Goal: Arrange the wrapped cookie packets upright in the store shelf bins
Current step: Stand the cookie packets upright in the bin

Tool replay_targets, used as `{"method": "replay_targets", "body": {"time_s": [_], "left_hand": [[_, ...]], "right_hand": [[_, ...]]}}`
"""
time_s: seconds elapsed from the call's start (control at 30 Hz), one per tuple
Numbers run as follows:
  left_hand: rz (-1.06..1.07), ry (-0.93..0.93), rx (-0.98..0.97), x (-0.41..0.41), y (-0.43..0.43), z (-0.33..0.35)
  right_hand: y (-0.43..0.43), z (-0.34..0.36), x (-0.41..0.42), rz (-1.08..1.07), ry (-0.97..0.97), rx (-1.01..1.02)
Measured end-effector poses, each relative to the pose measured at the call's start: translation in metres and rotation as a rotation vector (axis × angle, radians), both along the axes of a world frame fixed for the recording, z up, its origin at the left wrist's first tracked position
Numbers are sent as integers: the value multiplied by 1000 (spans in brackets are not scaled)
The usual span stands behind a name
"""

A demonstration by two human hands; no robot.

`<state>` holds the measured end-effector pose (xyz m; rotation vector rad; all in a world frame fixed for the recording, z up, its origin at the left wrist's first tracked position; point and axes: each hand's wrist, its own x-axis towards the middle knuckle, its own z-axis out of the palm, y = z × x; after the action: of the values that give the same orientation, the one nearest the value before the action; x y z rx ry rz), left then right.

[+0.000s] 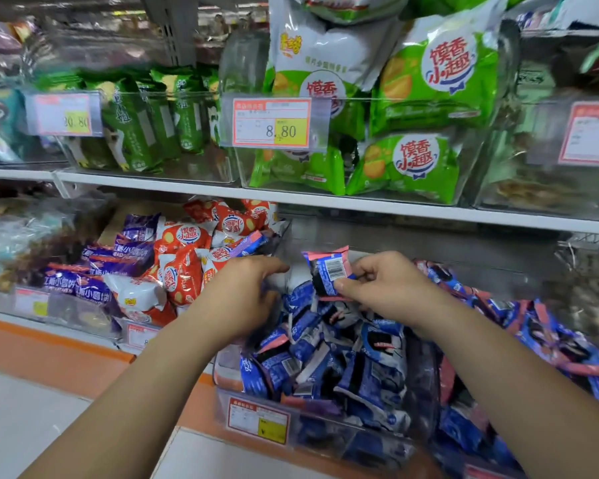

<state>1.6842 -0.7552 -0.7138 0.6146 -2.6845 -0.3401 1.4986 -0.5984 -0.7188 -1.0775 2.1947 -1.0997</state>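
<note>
Sorting is under way: the right hand pinches one blue packet by its 3 o'clock edge, lifted just above the heap of blue packets in the clear bin. Its long axis runs 12 to 6 o'clock, pink crimped end toward 12, barcode facing the viewer. The left hand curls into the heap at 9 o'clock; whether it grips anything I cannot tell. The next move probably calls for a cleared gap, then standing the packet down upright

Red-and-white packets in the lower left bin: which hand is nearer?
Left. The left hand is right beside the red-and-white packets, at their right edge. The right hand is farther right, above the pile of blue packets, pinching a blue packet.
</note>
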Motion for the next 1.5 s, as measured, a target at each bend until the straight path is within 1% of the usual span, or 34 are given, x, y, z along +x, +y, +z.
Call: {"method": "replay_targets", "body": {"time_s": [0.07,0.1,0.13,0.23,0.27,0.3,0.33,0.4,0.47,0.53,0.6,0.67,0.73,0.77,0.8,0.83,0.87,0.9,0.93,1.1,1.23,1.3,1.37,1.5], "left_hand": [[-40,14,-4,-3,4,2],[-63,-25,-22,-5,5,1],[-71,-115,-72,-6,6,1],[-39,-562,-334,-16,13,-3],[-46,-677,-401,-21,16,-8],[-51,-754,-448,-26,19,-12],[-56,-789,-479,-30,23,-16],[-35,-804,-510,-34,25,-20],[-20,-756,-526,-33,22,-20],[-41,-627,-484,-25,18,-19],[-21,-402,-333,-15,16,-10],[20,-127,-154,-5,15,2],[39,135,67,1,18,12],[44,264,239,1,20,16],[50,353,454,1,23,18],[53,401,666,0,27,20],[48,432,833,1,30,21],[34,448,926,1,32,21],[12,461,978,1,33,20],[-64,521,1102,-10,39,13],[-178,553,1276,-23,56,12],[-220,556,1292,-29,64,12],[-218,540,1240,-37,79,13],[-146,485,1143,-63,118,11]], "right_hand": [[3,-8,2,-37,-86,-74],[4,-11,3,-59,-95,-110],[5,-12,5,-86,-91,-140],[10,-10,9,-156,-71,-209],[11,-8,9,-166,-53,-220],[13,-7,9,-166,-25,-224],[15,-7,8,-160,10,-218],[18,-6,10,-133,72,-193],[20,-6,12,-101,110,-164],[21,-5,12,-91,140,-159],[22,-4,12,-83,162,-178],[23,-2,12,-82,181,-194],[24,0,11,-87,197,-219],[26,1,11,-92,201,-244],[28,2,11,-97,202,-276],[31,2,12,-103,206,-312],[35,3,12,-105,217,-345],[40,3,12,-101,236,-371],[45,3,11,-93,260,-392],[61,-5,2,-136,344,-517],[77,-7,-1,-150,396,-593],[89,-4,-1,-150,400,-593],[103,-2,-4,-191,455,-554],[141,7,-23,-395,649,-427]]}}
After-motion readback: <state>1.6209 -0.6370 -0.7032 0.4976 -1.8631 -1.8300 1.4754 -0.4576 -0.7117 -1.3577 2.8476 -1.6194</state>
